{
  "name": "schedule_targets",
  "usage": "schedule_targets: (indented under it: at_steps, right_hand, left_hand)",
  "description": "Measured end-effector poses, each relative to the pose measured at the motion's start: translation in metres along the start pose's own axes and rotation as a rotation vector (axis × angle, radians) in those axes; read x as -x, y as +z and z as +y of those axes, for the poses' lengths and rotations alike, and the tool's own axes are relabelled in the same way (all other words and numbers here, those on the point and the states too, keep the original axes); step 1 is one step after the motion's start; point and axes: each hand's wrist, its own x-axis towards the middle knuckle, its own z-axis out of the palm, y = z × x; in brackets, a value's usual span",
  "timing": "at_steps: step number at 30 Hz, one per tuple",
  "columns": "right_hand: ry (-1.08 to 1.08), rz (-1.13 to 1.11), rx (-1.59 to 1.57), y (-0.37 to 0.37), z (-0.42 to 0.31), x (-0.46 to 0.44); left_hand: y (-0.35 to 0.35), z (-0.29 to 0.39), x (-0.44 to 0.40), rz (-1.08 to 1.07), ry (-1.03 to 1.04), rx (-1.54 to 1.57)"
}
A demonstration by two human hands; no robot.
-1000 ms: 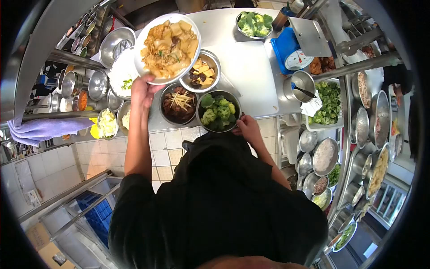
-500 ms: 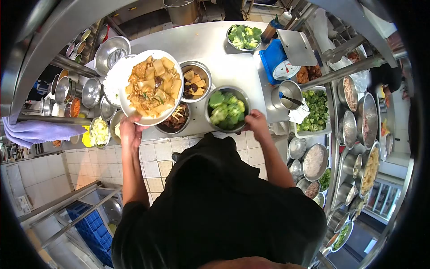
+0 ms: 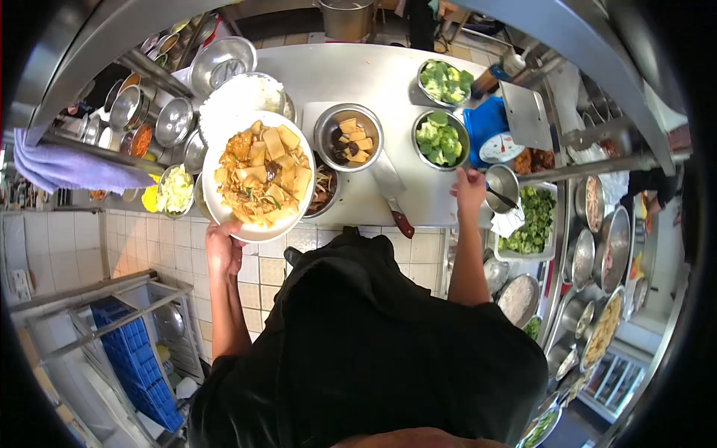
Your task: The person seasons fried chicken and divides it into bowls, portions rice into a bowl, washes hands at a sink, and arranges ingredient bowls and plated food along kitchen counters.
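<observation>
My left hand (image 3: 225,252) is closed on the near rim of a white plate (image 3: 267,236), holding it up over the counter's left side. On the plate lies a saucy mix (image 3: 263,176) of pale slices and shreds. Behind it, partly covered, is a mound of white rice (image 3: 237,103). My right hand (image 3: 468,190) has its fingers loosely apart, just below a steel bowl of broccoli (image 3: 439,140); whether a fingertip touches the rim I cannot tell. A cleaver (image 3: 393,196) lies on the white cutting board (image 3: 358,201), beside a steel bowl (image 3: 348,137) of brown slices and dark pieces.
Another broccoli bowl (image 3: 446,82) stands farther back. At right are a blue scale (image 3: 489,131), a steel pot (image 3: 501,187) with a utensil and a tray of greens (image 3: 528,224). Part of a meat bowl (image 3: 323,190) shows beside the plate. Metal rails frame both sides.
The near broccoli bowl has moved back and right, towards the scale, and my right hand has let go of it. The cleaver now shows. My left hand still holds the plate.
</observation>
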Motion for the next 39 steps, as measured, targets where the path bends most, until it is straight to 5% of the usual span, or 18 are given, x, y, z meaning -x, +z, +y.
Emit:
schedule_targets:
  at_steps: [1,3,7,13,25,31,36,39]
  right_hand:
    - [-0.098,0.036,0.106,0.004,-0.002,0.007]
    - [-0.049,-0.352,-0.152,0.041,-0.006,0.039]
    - [0.220,-0.683,-0.046,0.142,-0.014,0.069]
    - [0.348,-0.498,-0.282,0.181,-0.012,0.050]
    - [0.212,-0.361,-0.489,0.245,-0.025,-0.121]
    - [0.273,-0.161,-0.253,0.256,-0.039,-0.153]
    - [0.029,0.009,-0.137,0.246,-0.063,-0.137]
    - [0.080,0.019,-0.192,0.240,-0.078,-0.118]
  left_hand:
    - [0.000,0.000,0.005,0.015,0.006,-0.006]
    - [-0.010,-0.003,0.013,0.052,0.005,0.005]
    - [-0.007,-0.004,0.024,0.127,0.027,0.055]
    - [-0.032,-0.019,0.036,0.175,0.054,0.073]
    - [-0.071,-0.047,0.059,0.318,0.088,0.164]
    - [-0.087,-0.059,0.065,0.319,0.070,0.143]
    - [-0.083,-0.061,0.065,0.320,0.050,0.157]
    - [-0.091,-0.066,0.060,0.345,0.038,0.174]
